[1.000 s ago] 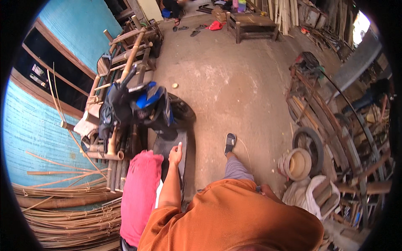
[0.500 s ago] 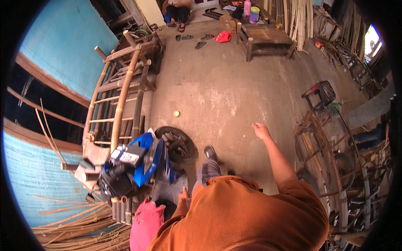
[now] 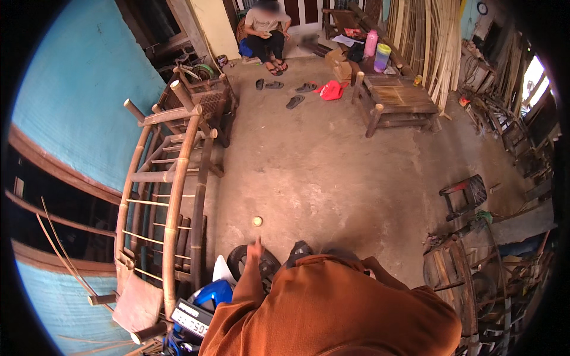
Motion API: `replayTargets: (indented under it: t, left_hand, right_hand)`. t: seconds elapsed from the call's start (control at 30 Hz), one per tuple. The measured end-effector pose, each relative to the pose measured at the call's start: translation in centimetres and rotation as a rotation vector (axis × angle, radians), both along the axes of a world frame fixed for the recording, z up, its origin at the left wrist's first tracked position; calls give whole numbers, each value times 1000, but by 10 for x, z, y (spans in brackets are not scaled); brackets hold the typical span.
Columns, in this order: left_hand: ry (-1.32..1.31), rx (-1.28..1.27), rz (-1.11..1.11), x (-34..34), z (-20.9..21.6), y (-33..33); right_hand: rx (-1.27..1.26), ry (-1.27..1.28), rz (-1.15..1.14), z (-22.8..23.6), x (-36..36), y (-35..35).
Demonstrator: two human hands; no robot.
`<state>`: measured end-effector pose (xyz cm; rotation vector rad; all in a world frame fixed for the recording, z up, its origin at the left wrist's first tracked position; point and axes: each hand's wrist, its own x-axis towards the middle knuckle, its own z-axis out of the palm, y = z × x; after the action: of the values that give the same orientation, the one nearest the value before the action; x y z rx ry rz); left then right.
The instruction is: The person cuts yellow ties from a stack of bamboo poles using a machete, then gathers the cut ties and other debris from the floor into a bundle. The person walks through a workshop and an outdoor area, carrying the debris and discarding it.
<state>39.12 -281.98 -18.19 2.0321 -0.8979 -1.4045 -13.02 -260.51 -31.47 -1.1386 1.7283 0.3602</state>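
Observation:
My left hand (image 3: 255,248) swings forward over the black wheel (image 3: 238,258) of a blue motorbike (image 3: 215,293). Its fingers look loosely stretched, and I see nothing in them. Just beyond the fingertips a small pale round object (image 3: 257,221) lies on the floor; its kind is too small to tell. Close against the front of my orange shirt is my right hand (image 3: 370,266), in shadow and partly covered by the cloth, so its fingers do not show clearly. One of my dark shoes (image 3: 300,251) shows ahead of the shirt.
A bamboo frame (image 3: 172,219) stands along the blue wall on the left. Ahead are a low bamboo bench (image 3: 399,98), sandals (image 3: 295,102), a red bag (image 3: 332,90) and a seated person (image 3: 267,32). Wood scraps (image 3: 454,267) and a dark stool-like object (image 3: 463,196) are at right.
I have moved forward past the motorbike, and the view has tilted up. My left hand has swung ahead from beside the motorbike; my right hand has drawn back to my body.

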Motion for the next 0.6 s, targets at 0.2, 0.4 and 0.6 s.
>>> replayTargets:
  t: [0.2, 0.4, 0.6]
  left_hand:
    - [104, -253, -26, 6, 28, -222]
    - [17, -40, 219, -10, -4, -347]
    - [105, 312, 351, 4, -91, -405]
  right_hand:
    - [-253, -64, 140, -68, -9, -130]
    - [-466, 182, 484, -19, -9, -367]
    - [-188, 18, 50, -22, -81, -610]
